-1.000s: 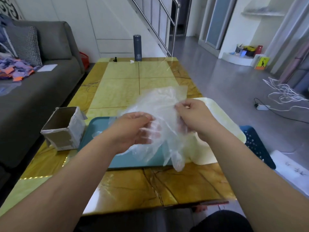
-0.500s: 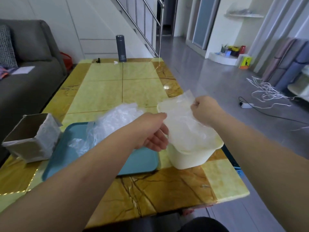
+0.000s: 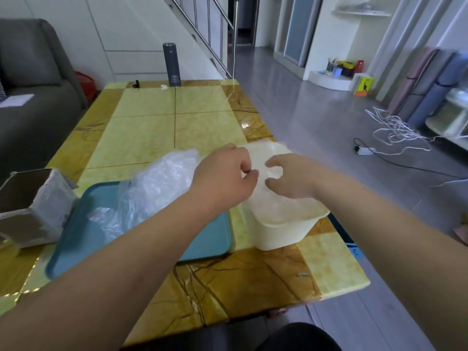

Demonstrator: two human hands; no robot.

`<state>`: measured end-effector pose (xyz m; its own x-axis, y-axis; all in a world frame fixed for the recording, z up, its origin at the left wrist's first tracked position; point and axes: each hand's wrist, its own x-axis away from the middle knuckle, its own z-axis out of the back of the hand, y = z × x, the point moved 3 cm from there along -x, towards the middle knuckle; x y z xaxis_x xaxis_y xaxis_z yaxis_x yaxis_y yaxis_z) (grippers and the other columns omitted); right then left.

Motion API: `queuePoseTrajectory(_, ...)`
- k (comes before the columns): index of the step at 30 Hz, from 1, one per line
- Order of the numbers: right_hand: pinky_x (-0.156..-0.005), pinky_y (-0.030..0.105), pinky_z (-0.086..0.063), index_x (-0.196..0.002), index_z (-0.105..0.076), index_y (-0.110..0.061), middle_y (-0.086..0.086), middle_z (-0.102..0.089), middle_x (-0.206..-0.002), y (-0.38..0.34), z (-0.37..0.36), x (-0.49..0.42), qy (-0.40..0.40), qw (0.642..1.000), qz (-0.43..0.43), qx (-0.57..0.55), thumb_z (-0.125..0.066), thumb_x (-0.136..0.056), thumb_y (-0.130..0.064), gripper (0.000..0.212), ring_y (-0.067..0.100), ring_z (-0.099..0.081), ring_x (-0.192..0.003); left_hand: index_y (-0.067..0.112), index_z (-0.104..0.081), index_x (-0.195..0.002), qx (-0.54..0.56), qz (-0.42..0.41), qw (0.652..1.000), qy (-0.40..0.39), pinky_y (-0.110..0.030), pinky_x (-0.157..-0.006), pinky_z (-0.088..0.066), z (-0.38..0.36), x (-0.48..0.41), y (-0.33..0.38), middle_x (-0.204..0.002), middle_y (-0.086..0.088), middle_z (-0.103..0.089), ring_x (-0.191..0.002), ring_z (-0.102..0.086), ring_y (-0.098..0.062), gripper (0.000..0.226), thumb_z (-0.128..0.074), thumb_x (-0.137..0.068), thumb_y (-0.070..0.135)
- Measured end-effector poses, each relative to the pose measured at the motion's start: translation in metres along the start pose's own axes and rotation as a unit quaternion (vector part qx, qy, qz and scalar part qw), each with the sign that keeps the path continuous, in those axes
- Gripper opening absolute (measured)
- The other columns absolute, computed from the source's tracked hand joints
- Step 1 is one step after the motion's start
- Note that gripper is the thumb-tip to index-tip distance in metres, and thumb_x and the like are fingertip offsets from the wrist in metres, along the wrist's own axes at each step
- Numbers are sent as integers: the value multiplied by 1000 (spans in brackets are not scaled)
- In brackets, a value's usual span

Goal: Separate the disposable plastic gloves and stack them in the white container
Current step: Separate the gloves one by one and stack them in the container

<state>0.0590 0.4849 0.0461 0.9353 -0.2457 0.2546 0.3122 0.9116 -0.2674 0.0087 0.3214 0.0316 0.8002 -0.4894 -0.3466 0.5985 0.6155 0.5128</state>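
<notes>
A white container (image 3: 286, 231) stands near the table's right edge, with flat clear gloves (image 3: 281, 207) stacked inside. Both hands hover over its near-left part. My left hand (image 3: 225, 176) has curled fingers, and its thumb and forefinger pinch the edge of the top glove. My right hand (image 3: 291, 176) has loosely bent fingers that rest on that glove and press it down into the container. A crumpled pile of clear plastic gloves (image 3: 157, 186) lies on the blue tray (image 3: 207, 239) to the left, partly hidden by my left forearm.
A torn cardboard box (image 3: 33, 209) sits left of the tray. A dark flask (image 3: 172, 64) stands at the table's far edge. A grey sofa (image 3: 35, 102) runs along the left. White cables (image 3: 395, 130) lie on the floor at right.
Both hands carried one glove from the pile rightward and lowered it onto the container's stack. My right hand's grip on it has loosened. The camera view has shifted right.
</notes>
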Motion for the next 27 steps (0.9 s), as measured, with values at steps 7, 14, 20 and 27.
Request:
queuePoseTrajectory(7, -100, 33, -48, -160, -36, -26, 3, -55, -150, -1, -24, -21, -62, 997, -32, -16, -66, -98, -37, 70, 28, -59, -128, 27, -66, -127, -186, -28, 958, -215, -37, -91, -47, -29, -26, 23, -120, 3, -65, -110, -62, -24, 37, -60, -92, 37)
queuePoseTrajectory(14, -114, 38, -38, -157, -42, -20, 7, -52, -152, 3, -46, -34, -137, 988, -33, 58, -59, -104, -30, 57, 30, -51, -136, 22, -51, -72, -211, 2, 915, -343, -41, -79, -52, -40, -15, 35, -79, 1, -59, -72, -55, -18, 19, -58, -90, 26)
queuePoseTrajectory(20, -100, 40, -52, -136, -63, -20, 5, -67, -126, -3, -28, -31, -9, 998, -41, 50, -56, -104, -38, 38, 29, -64, -115, 24, -78, -86, 90, 40, 984, -149, -36, -92, -57, -8, -6, 6, -103, 11, -74, -100, -68, -12, 21, -61, -88, 11)
queuePoseTrajectory(27, -66, 31, -48, -98, -70, -21, -2, -69, -94, -85, -11, -1, 191, 979, 63, -42, -50, -97, -21, 20, 25, -63, -84, 25, -76, -107, 51, 93, 993, -56, -19, -92, -44, 28, 48, -82, -128, 14, -64, -114, -61, -6, 22, -62, -93, 14)
